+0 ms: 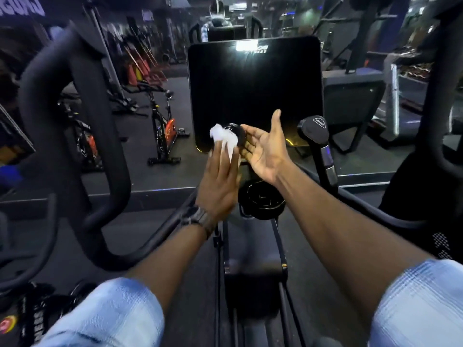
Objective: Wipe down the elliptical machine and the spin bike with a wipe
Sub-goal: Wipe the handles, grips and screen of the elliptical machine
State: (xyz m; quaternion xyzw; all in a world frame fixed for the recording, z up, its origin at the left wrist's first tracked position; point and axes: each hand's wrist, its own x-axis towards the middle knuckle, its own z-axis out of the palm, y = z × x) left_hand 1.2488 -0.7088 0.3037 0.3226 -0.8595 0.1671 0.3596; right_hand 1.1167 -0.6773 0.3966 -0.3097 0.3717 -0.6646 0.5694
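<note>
I stand on the elliptical machine, facing its dark console screen point(254, 91). My left hand point(220, 181) reaches up with straight fingers and presses a crumpled white wipe point(223, 137) against the round black end of a short handle point(239, 137) below the screen. My right hand point(263, 149) is beside that handle, palm turned left, fingers spread and touching its right side, holding nothing. A second short handle point(314, 127) stands to the right. A black and orange spin bike point(166, 126) stands on the floor at the left.
The elliptical's big curved arm point(75, 116) rises close on my left, and another arm point(444, 96) on the right. A black cup holder point(261, 200) sits below my hands. More bikes and weight racks point(140, 68) fill the gym floor behind.
</note>
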